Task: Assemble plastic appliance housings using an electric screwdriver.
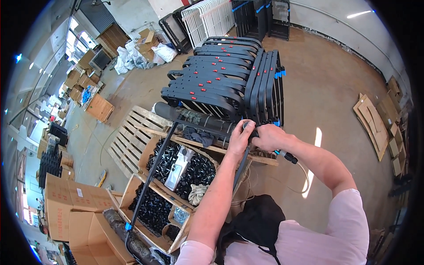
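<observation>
A black tubular metal frame (152,170) lies slantwise over the parts boxes in front of me. My left hand (240,138) is closed at the frame's far right corner, thumb and fingers around a dark piece there; hidden fingers keep its exact shape from view. Right beside it, nearly touching, my right hand (270,138) is wrapped around a black hand-held air tool (289,157). The tool's lower end sticks out below the hand, and a thin clear hose (305,179) curls away from it. The tool's nose is hidden between the hands.
Beyond my hands, stacked black frames (212,73) with red pieces rest on a padded roll (198,119). Wooden boxes (141,165) hold many small black parts; a clear-wrapped device (177,170) lies on them. A pallet (128,137) and open cartons (95,234) stand left, flattened cardboard (371,126) right.
</observation>
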`<state>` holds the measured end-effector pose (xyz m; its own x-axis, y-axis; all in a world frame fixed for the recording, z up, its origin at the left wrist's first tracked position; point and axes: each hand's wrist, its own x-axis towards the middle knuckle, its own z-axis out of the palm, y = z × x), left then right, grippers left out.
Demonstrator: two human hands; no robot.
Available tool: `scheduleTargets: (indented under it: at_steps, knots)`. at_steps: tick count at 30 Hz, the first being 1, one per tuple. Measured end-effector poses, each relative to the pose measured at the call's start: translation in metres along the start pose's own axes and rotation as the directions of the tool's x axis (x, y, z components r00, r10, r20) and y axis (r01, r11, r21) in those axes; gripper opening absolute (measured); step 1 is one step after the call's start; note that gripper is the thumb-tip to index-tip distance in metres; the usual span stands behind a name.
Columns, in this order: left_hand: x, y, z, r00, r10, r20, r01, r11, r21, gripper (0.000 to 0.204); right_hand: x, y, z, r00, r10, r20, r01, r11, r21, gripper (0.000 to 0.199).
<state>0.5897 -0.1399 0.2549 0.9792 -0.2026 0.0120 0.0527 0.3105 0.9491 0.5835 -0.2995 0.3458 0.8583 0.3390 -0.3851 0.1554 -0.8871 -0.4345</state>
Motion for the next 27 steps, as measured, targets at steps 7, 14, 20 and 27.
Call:
scheduleTargets:
  at_steps: [7, 14, 20, 27]
  knots:
    - [-0.003, -0.003, 0.001, 1.0, 0.005, 0.018, -0.006, 0.997, 0.071, 0.034, 0.004, 0.012, 0.015, 0.999, -0.025, -0.03, 0.024, 1.0, -0.017, 0.048]
    - [-0.008, -0.005, -0.001, 1.0, 0.007, 0.026, -0.01, 0.992, 0.129, 0.033, 0.001, 0.007, 0.02, 1.0, 0.026, -0.006, -0.026, 0.999, 0.04, 0.047]
    - [-0.004, -0.013, -0.004, 0.999, 0.01, 0.048, -0.021, 0.969, 0.247, 0.037, 0.006, 0.004, 0.014, 0.963, 0.168, 0.211, -0.216, 0.948, 0.234, 0.032]
    - [0.0, -0.016, -0.022, 0.999, 0.022, 0.048, -0.038, 0.93, 0.366, 0.045, 0.024, -0.007, 0.026, 0.97, 0.215, 0.116, -0.235, 0.95, 0.203, 0.02]
